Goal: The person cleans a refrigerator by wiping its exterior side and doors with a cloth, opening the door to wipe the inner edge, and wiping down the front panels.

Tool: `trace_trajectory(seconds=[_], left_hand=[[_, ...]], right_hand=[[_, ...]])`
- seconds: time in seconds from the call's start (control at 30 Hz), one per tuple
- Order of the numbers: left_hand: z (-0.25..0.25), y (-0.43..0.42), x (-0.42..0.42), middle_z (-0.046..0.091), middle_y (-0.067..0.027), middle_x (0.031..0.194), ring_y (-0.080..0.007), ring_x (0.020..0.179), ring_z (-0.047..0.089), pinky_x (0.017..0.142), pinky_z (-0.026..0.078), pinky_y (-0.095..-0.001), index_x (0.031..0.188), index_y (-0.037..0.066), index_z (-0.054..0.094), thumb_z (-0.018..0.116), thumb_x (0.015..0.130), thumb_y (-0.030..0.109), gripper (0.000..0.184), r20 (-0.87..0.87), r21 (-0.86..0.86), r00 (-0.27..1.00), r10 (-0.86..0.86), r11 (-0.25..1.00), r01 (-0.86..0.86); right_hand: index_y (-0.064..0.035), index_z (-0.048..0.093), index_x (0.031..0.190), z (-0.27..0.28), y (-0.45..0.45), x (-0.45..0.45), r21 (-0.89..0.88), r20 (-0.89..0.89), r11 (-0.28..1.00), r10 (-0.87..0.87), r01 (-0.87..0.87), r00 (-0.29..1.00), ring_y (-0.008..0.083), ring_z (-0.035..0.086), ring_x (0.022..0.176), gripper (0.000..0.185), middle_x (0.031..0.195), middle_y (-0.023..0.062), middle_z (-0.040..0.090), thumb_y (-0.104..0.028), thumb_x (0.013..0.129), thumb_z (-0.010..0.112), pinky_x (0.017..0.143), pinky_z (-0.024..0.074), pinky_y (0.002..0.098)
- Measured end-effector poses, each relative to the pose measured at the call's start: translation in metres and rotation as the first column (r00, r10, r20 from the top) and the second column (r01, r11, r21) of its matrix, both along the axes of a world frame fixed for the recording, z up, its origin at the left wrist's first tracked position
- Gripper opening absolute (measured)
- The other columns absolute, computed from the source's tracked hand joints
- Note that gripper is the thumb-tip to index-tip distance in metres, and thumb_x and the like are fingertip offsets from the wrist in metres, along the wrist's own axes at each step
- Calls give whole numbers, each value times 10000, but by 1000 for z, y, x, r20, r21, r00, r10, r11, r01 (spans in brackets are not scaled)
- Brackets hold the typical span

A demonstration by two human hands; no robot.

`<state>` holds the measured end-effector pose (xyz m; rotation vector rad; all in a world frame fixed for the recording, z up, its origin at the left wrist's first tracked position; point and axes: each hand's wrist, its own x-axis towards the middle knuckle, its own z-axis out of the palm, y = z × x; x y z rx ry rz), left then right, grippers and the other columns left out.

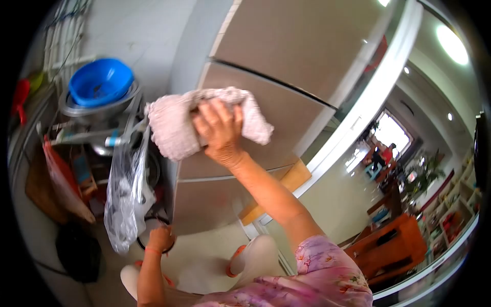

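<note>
A pale pink cloth (176,128) lies bunched against the front of a brown-grey refrigerator (276,102). My right hand (220,128) presses on the cloth with its fingers over the folds, near the middle door. Lower and to the left, my left hand (161,238) is curled beside the fridge's lower left edge, close to a dark round rim or loop. What it holds, if anything, is too small to make out. A clear plastic bag (125,199) hangs just above and left of that hand.
On the left, a blue basin (101,82) sits in metal bowls on a rack. A black bag (77,253) is below. A white door frame (358,120) stands right of the fridge, and a seated person (384,155) appears far beyond it.
</note>
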<state>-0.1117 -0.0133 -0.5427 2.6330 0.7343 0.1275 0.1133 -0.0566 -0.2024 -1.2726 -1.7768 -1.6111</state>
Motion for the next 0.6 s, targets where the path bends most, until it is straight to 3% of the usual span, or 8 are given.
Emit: trace_trajectory(seconds=[0.13, 0.23, 0.3, 0.37, 0.43, 0.5, 0.6], left_hand=[[-9, -1, -34, 649, -188, 979, -382, 881, 621, 762, 499, -457, 1077, 90, 619, 647, 766, 285, 368, 114, -39, 992, 59, 998, -55], [8, -11, -74, 635, -219, 993, -404, 855, 609, 744, 483, -472, 1101, 37, 598, 641, 773, 197, 368, 190, -75, 965, 182, 983, -170], [6, -24, -106, 643, -218, 996, -419, 871, 611, 764, 490, -475, 1073, -40, 590, 635, 784, 176, 363, 392, -20, 883, 259, 962, -273], [-16, -36, -146, 643, -202, 996, -407, 938, 597, 830, 466, -474, 1075, -66, 589, 610, 799, 150, 351, 475, -260, 758, 447, 894, -365], [12, -76, -174, 626, -178, 1149, -341, 1020, 604, 900, 476, -407, 1114, -15, 629, 622, 871, 145, 291, 584, -161, 617, 528, 820, -549], [34, -105, -186, 649, -184, 1069, -334, 957, 627, 895, 479, -376, 1121, -20, 622, 615, 854, 111, 297, 660, -73, 533, 529, 752, -656], [30, -130, -189, 654, -205, 1034, -332, 946, 633, 901, 476, -364, 1103, -38, 625, 641, 835, 113, 308, 647, 12, 520, 557, 675, -738]], right_hand=[[-212, 619, 1042, 23, -25, 26, 17, 38, 998, 58, -58, 998, 192, 476, 1159, 294, 1222, -20, 561, -124, 762, 596, 1008, 311, 518], [-214, 620, 1035, 31, -49, 57, 62, 19, 998, 27, -28, 999, 196, 476, 1159, 286, 1203, -14, 564, -124, 764, 594, 1019, 302, 521], [-199, 616, 1032, 35, -63, 75, 109, -6, 994, -4, 4, 1000, 214, 472, 1174, 300, 1197, 5, 562, -134, 740, 626, 1013, 311, 533], [-187, 608, 1046, 35, -73, 92, 146, -66, 989, -19, 28, 998, 227, 474, 1177, 329, 1205, 20, 556, -137, 723, 645, 1005, 320, 541], [-142, 569, 1106, 30, -83, 120, 211, -66, 974, -67, 80, 996, 284, 470, 1205, 395, 1230, 66, 544, -167, 725, 671, 1024, 312, 560], [-143, 598, 1086, 25, -96, 141, 245, -175, 959, -104, 145, 979, 269, 433, 1252, 342, 1266, 65, 532, -194, 751, 647, 1048, 285, 552], [-84, 567, 1173, 18, -115, 170, 272, -298, 940, -123, 208, 946, 319, 415, 1268, 515, 1334, 121, 486, -215, 692, 698, 1067, 277, 548]])
